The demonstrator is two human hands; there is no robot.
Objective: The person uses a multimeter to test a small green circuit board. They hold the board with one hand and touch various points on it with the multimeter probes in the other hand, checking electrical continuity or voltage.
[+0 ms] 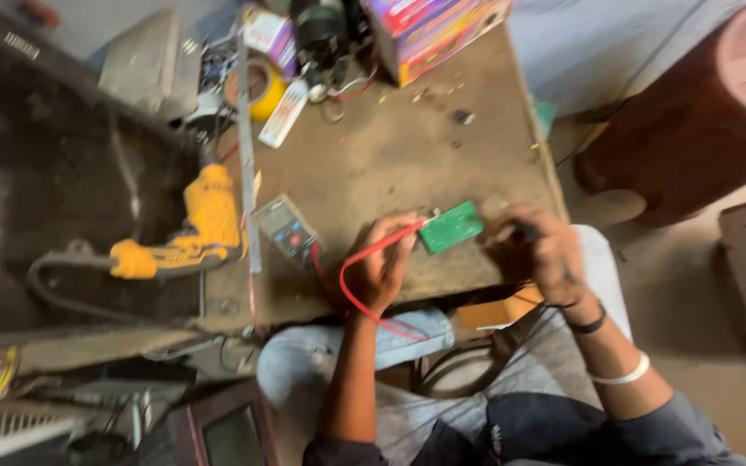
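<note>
I count one green circuit board on the counter; my left hand fingers pinch one red probe lead, my right hand fingers pinch one black probe; one multimeter, one yellow drill alongside.

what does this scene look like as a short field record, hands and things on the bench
setting: worn brown workbench, seen from above
left hand: left hand pinches a red probe lead at the small green circuit board
right hand: right hand holds a dark probe, blurred, beside the board
meter: grey handheld multimeter left of the hands
other: yellow power drill; yellow tape roll; colourful cardboard box
</note>
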